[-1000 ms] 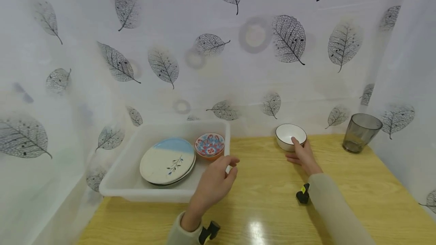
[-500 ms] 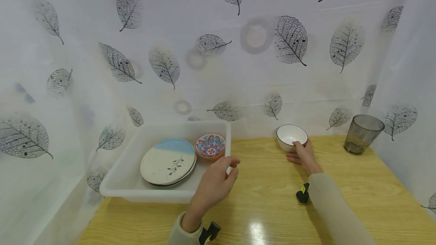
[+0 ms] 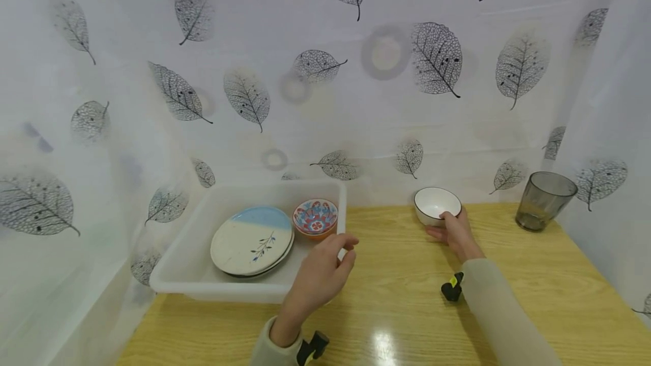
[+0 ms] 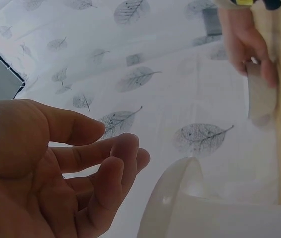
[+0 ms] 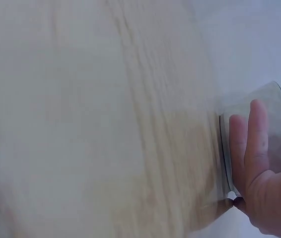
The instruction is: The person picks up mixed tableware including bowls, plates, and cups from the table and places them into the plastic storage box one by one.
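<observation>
My right hand [image 3: 458, 236] holds a small white bowl [image 3: 429, 201] with a dark rim at the back of the table. Its thumb hooks over the near rim, and other fingers lie against the outside. From the right wrist, two fingers [image 5: 257, 134] show along the wall of the bowl [image 5: 277, 116]. The bowl appears upright; its base looks to be on or close to the tabletop. My left hand [image 3: 320, 270] hovers by the front right corner of a white plastic tub [image 3: 229, 290], fingers loosely bent with nothing in them, as the left wrist view also shows.
Inside the tub, stacked plates [image 3: 244, 244] lie beside patterned bowls [image 3: 315, 216], apparently nested. A grey drinking glass [image 3: 546, 199] stands at the back right of the wooden table [image 3: 396, 298]. Leaf-printed curtains [image 3: 305, 117] enclose the back and sides.
The right thumb has drawn back slightly from the bowl's inside toward its near rim. The left hand stays in place, and the head view has shifted a little.
</observation>
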A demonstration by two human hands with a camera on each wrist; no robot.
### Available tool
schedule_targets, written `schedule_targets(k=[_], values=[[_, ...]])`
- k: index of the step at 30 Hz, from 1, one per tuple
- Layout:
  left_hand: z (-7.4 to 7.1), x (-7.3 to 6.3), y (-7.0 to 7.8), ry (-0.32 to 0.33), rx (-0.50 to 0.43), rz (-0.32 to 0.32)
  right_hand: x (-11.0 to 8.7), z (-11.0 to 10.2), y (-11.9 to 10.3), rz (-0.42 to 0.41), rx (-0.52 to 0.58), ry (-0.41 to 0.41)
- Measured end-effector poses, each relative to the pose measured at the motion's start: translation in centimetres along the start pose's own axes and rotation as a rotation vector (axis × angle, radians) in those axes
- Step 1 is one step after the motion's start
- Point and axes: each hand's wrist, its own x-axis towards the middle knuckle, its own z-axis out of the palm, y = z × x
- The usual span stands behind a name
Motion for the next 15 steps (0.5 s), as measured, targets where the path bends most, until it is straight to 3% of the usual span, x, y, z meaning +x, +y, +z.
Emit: schedule_targets(k=[15], values=[[0.0,0.1,0.0,-0.022,-0.009,0.001,-1.1,-0.2,-0.1,-0.008,0.015,-0.013]])
